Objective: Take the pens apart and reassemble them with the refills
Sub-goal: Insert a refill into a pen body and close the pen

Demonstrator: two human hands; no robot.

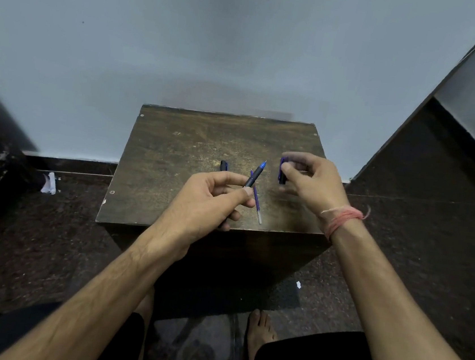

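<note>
My left hand (210, 203) grips an uncapped pen (255, 175) with a dark barrel and a blue tip that points up and away from me. My right hand (310, 180) hovers over the right side of the small brown table (174, 149) and pinches a dark blue pen cap (282, 171), which looks blurred. A loose blue refill (257, 204) with a clear end lies on the table between my hands, partly under the held pen. Another dark pen piece (224, 165) lies just beyond my left hand, mostly hidden by it.
The table stands against a pale wall (214, 58). A dark speckled floor (46, 232) surrounds it, with a scrap of white paper (50, 183) at the left. My knees and a bare foot (259, 330) are below the table's near edge. A dark panel (437, 179) rises at the right.
</note>
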